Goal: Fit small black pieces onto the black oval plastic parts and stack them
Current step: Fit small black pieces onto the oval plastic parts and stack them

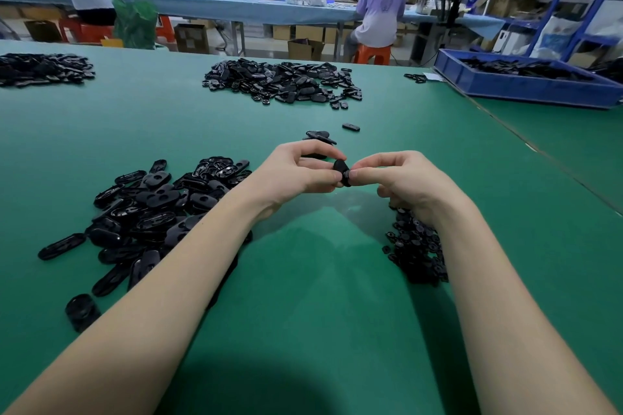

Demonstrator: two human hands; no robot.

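Oval plastic part [341, 172]: held above the bench [320, 280], pinched between left hand [300, 172] and right hand [404, 178]. Likely light, rigid, smooth; grip by edges. Beyond: small stack [318, 137].

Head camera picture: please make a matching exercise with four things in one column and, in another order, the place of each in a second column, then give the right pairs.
Things:
1. blue crate
2. pile of oval parts
3. pile of small pieces
4. oval part

Places:
A. under the right wrist, on the green table
B. pinched between the left hand and the right hand
C. far right edge of the table
D. beside the left forearm

Pairs: 1-C, 2-D, 3-A, 4-B
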